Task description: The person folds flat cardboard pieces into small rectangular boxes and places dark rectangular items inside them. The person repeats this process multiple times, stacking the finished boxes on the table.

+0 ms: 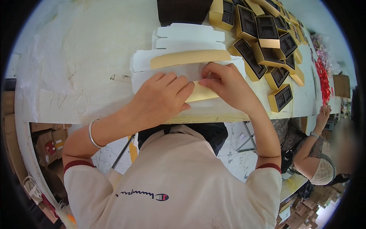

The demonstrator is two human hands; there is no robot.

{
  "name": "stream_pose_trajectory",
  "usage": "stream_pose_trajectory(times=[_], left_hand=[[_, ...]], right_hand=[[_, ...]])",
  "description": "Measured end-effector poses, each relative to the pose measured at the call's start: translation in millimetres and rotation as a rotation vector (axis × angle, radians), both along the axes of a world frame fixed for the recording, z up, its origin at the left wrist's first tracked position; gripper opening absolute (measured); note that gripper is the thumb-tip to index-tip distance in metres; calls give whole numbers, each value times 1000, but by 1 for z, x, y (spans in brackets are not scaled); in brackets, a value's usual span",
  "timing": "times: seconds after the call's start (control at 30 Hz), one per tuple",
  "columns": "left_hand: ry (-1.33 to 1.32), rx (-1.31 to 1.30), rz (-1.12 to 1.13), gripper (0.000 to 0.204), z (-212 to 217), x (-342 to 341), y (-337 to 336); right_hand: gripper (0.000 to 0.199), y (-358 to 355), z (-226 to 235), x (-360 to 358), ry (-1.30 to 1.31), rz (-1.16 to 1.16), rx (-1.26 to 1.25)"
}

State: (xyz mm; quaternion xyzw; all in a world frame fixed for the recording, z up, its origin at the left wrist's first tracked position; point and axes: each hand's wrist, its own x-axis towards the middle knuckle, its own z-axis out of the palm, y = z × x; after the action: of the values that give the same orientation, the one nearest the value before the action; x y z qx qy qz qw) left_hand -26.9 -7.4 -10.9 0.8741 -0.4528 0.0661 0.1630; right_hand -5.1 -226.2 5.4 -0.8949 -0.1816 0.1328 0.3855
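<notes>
A gold-and-white cardboard box blank (204, 92) lies in front of me at the near edge of the table, its gold side panel folded up. My left hand (162, 97) is closed over the panel's left part, fingers curled and pressed together, thumb below. At its right end my right hand (227, 84) pinches the card between thumb and curled fingers. Just beyond the hands a second gold strip (190, 58) stands along white card. Farther off lie more flat white box blanks (190, 36). My hands hide part of the folded panel.
Several gold boxes with dark inserts (267, 42) are heaped at the right. A dark brown box (184, 11) stands at the far side. Clear plastic (45, 61) lies at the left. Another person's hand (324, 111) reaches to red ribbons (322, 82) at the far right.
</notes>
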Motion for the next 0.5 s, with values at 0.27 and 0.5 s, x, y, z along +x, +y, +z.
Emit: stream_pose_trajectory(times=[0.27, 0.5], left_hand=[[41, -156, -42, 40, 5, 12, 1], [79, -73, -36, 27, 3, 9, 1]], right_hand=[[32, -18, 3, -31, -583, 277, -173], [26, -27, -9, -25, -600, 267, -148]])
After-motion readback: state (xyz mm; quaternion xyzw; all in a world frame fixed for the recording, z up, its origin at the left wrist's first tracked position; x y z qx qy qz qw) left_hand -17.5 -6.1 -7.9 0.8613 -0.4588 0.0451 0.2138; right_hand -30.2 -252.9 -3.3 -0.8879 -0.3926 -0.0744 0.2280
